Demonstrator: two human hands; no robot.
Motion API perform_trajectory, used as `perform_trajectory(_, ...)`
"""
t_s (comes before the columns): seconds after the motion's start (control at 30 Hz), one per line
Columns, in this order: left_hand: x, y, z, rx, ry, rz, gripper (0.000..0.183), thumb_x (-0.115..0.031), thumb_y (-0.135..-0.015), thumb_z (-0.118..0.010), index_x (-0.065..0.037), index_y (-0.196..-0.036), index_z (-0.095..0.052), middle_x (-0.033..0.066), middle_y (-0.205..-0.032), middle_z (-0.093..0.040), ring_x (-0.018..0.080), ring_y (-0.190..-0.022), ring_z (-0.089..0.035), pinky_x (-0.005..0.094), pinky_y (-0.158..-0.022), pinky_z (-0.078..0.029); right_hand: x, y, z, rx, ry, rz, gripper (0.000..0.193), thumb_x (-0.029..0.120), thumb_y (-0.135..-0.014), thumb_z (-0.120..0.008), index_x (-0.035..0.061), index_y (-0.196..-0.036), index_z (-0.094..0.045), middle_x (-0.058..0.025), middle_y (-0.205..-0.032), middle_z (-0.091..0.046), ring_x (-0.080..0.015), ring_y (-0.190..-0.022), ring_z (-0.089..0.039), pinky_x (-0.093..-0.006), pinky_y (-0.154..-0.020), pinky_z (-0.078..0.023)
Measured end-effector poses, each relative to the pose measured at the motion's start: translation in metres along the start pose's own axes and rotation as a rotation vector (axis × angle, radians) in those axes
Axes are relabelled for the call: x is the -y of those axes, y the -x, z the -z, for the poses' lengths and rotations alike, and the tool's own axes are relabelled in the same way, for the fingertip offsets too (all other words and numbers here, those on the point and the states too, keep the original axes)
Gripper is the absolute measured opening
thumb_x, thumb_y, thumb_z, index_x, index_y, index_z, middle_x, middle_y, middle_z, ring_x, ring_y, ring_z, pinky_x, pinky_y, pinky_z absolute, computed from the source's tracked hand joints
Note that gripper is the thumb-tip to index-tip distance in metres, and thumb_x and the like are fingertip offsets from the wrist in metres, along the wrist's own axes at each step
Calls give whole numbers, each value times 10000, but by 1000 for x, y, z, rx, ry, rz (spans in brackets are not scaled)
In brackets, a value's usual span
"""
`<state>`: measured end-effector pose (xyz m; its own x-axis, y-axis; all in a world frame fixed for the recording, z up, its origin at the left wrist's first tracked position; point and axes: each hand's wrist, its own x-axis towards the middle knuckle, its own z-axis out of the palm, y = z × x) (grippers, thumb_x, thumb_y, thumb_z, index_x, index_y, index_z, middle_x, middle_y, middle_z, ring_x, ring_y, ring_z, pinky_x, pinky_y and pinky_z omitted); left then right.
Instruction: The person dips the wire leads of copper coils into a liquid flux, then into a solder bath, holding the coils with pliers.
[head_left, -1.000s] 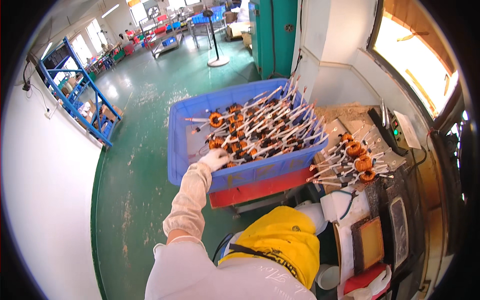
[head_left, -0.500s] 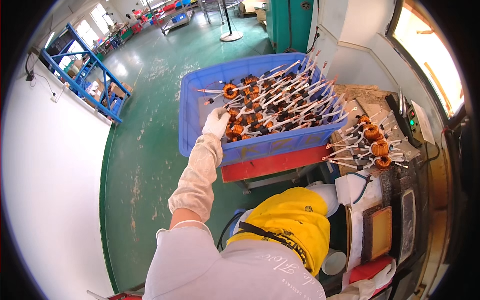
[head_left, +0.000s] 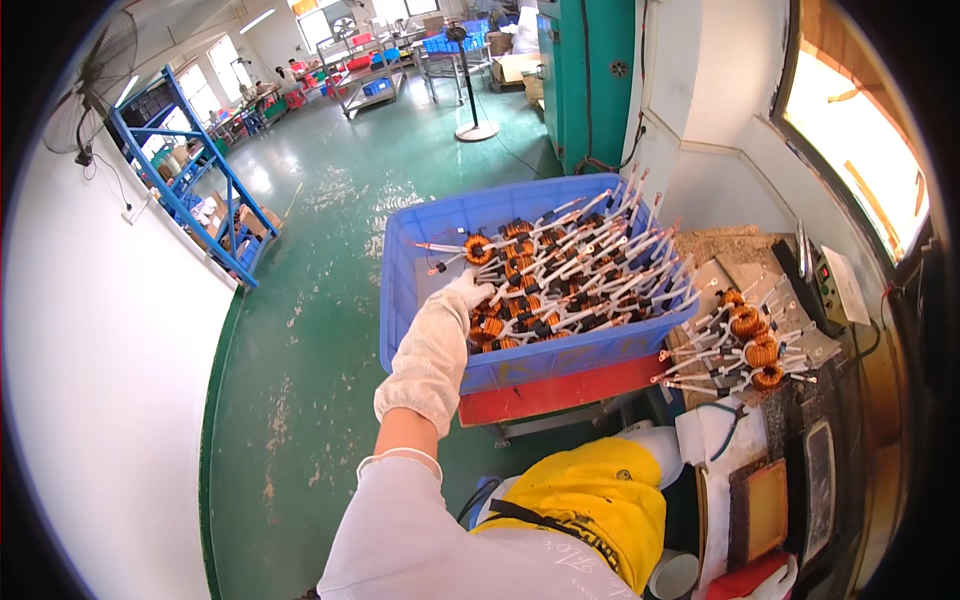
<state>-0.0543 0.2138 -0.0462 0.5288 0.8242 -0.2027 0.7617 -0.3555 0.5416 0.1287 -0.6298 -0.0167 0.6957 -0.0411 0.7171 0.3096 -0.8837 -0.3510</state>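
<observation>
My left hand (head_left: 469,289), in a white glove with a beige sleeve cover, reaches into the left part of a blue plastic bin (head_left: 425,372). Its fingers are bent and closed against the copper-wound ring coils (head_left: 521,304); the coil at the fingertips is partly hidden. Many such coils fill the bin, their white leads and metal lugs pointing up to the right. A single coil (head_left: 478,249) lies just beyond the hand. My right hand (head_left: 778,580), gloved in white, shows only partly at the lower right by a red cloth (head_left: 738,578); its fingers cannot be made out.
The bin rests on a red-topped stand (head_left: 560,388). On the workbench at right are several more coils (head_left: 760,350), blue-handled pliers (head_left: 730,430) and a framed yellowish block (head_left: 767,503). A pedestal stand (head_left: 477,130) and a blue rack (head_left: 222,195) are farther off.
The view has tilted up, so the bin appears lower. My left hand has moved slightly farther in among the coils. Less of my right arm shows at the lower right.
</observation>
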Motion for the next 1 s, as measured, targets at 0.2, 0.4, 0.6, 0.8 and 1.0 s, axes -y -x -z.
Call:
perform_trajectory(0.2, 27, -4, -4, -8, 154, 59, 707, -491, -774, -603, -60, -1327, -513, 262, -1241, -570, 395, -1182, -535, 388, -1056, -376, -5, -20, -30, 31, -42, -44, 231, 281, -937, -575, 117, -1010, -720, -90, -1040, -693, -249, -944, -652, -363, -843, -501)
perform_trajectory(0.4, 17, -10, -16, 1, 151, 49, 707, -574, -785, -543, -111, -1320, -554, 280, -1305, -521, 419, -1276, -434, 408, -1095, -325, -12, -46, -62, 101, -84, -55, 253, 263, -946, -547, 87, -1060, -689, -108, -1089, -672, -255, -1003, -625, -354, -891, -471)
perform_trajectory(0.6, 36, -20, -20, -20, 238, 62, 678, -551, -805, -568, -133, -1338, -532, 301, -1307, -491, 438, -1235, -459, 428, -1088, -333, -36, -58, -76, 189, -110, -101, 280, 244, -955, -519, 57, -1109, -658, -126, -1138, -650, -262, -1062, -599, -345, -940, -442)
perform_trajectory(0.8, 32, -18, -20, -72, 175, -34, 541, -455, -851, -581, -109, -1266, -569, 298, -1233, -538, 419, -1167, -524, 431, -1035, -389, -65, -40, -57, 241, -96, -202, 310, 226, -964, -492, 27, -1159, -627, -144, -1187, -629, -269, -1120, -572, -336, -989, -413)
perform_trajectory(1.0, 26, -22, -24, -163, 201, -94, 418, -360, -836, -650, -65, -1131, -625, 246, -1109, -625, 377, -1055, -594, 408, -960, -443, -68, 15, -11, 268, -57, -362, 330, 195, -973, -469, -6, -1200, -599, -154, -1229, -611, -267, -1167, -551, -327, -1026, -393)
